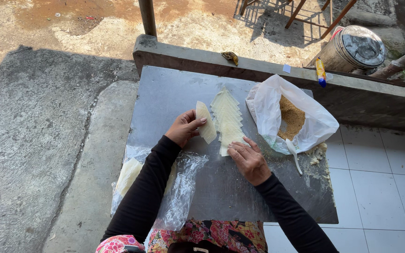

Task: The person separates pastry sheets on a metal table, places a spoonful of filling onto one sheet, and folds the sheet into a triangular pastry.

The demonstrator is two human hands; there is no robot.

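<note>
The grey metal surface (174,93) spreads beneath both hands, giving a flat, bare bed on which thin pieces can lie without creasing. Beyond the right hand and off to its outer side sits an open white plastic bag (312,124) holding brown crumbly filling (290,117), its mouth rolled wide, probably so the filling is easy to reach; a white spoon (294,154) lies against its near edge. Nearer the body than the left hand, a clear plastic packet (183,187) holds more pale sheets (128,175). Between the two hands lies the fanned stack of wrappers (226,115), pale and overlapped like shingles so each edge can be picked free; its long axis runs away from the person, tapering to a point at the far end. The right hand (249,161) rests nearly flat on the stack's near end, fingers spread, pinning it rather than gripping. The left hand (183,127) pinches one single wrapper (206,122) between thumb and fingers, lifted just beside the stack, its long axis tilted away and slightly outward.
</note>
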